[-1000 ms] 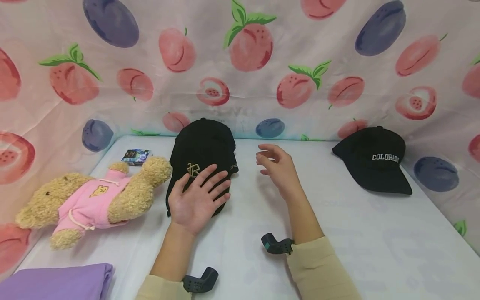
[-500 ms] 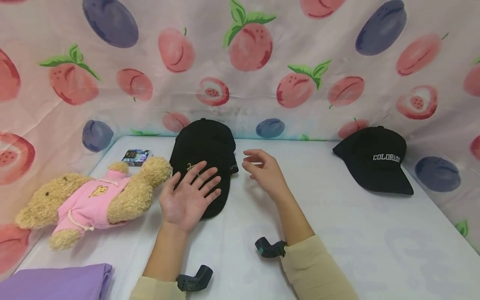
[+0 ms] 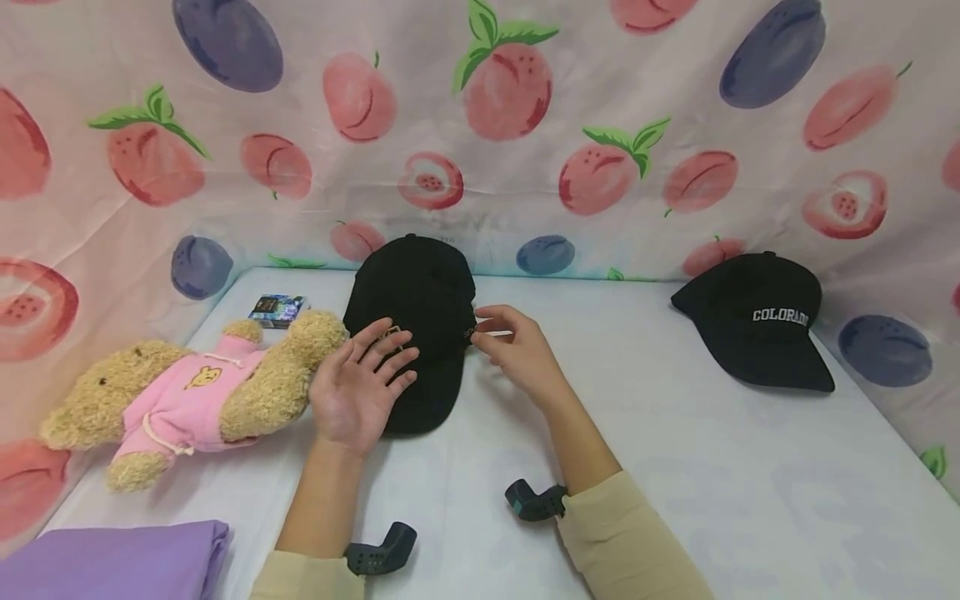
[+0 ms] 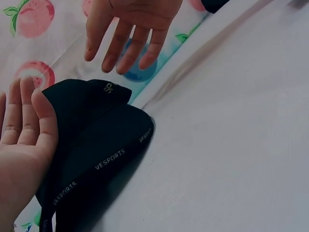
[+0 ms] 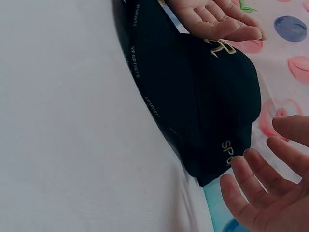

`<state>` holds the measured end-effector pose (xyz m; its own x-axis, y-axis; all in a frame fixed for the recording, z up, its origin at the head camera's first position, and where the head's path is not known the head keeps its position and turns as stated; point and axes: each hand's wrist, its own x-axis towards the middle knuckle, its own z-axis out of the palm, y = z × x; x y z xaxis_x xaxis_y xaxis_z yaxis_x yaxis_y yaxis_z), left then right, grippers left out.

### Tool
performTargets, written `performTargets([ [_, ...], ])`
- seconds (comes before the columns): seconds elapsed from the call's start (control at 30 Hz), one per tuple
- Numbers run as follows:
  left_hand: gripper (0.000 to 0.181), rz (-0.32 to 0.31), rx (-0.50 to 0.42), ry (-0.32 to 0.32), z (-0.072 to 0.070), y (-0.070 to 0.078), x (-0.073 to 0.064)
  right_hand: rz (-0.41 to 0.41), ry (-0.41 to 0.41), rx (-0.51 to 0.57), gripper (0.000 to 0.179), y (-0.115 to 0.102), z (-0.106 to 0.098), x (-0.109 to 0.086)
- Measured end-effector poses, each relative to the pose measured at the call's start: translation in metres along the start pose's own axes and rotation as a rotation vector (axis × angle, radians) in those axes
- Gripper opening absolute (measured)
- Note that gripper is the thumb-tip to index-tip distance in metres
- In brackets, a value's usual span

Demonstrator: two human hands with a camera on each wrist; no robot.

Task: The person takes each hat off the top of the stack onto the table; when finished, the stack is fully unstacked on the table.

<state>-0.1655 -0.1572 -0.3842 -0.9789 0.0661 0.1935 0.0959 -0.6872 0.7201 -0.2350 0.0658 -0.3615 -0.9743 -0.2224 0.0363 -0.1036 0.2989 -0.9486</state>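
Observation:
A black baseball cap (image 3: 411, 279) with a gold emblem sits at the back middle of the white table, its brim toward me. My left hand (image 3: 352, 400) is in front of the cap's left side, palm up and fingers spread, partly covering the emblem. On the other side, my right hand (image 3: 521, 354) has loosely bent fingers, with fingertips close to the cap's side lettering; whether they touch it I cannot tell. Lettering along the brim edge of the cap (image 4: 96, 140) shows in the left wrist view. In the right wrist view, the right fingers (image 5: 253, 186) surround no object.
Left of the cap lies a teddy bear (image 3: 187, 408) in a pink top, with a small patterned box (image 3: 277, 310) behind it. Folded purple cloth (image 3: 120, 562) lies front left. A second black cap (image 3: 757, 308) reading COLORADO sits far right. Fruit-print fabric (image 3: 510, 192) hangs behind the table.
Both hands have shifted left. The right hand has come up beside the cap's right side, and the left hand now covers less of the cap. The cap itself stays in place.

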Motion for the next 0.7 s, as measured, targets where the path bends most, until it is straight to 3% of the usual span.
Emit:
performTargets([
  [0.27,0.038,0.045,0.183,0.098,-0.0005,-0.0003,0.0008,0.012,-0.012,-0.008,0.040,0.0006,0.0042,0.0005],
  [0.57,0.030,0.135,0.322,0.266,0.0036,-0.0014,0.0030,0.031,-0.020,0.021,0.042,0.0000,0.0073,0.0000],
  [0.7,0.026,0.186,0.461,0.339,0.0044,-0.0044,0.0037,0.043,-0.023,0.037,0.046,0.0014,0.0087,-0.0001],
])
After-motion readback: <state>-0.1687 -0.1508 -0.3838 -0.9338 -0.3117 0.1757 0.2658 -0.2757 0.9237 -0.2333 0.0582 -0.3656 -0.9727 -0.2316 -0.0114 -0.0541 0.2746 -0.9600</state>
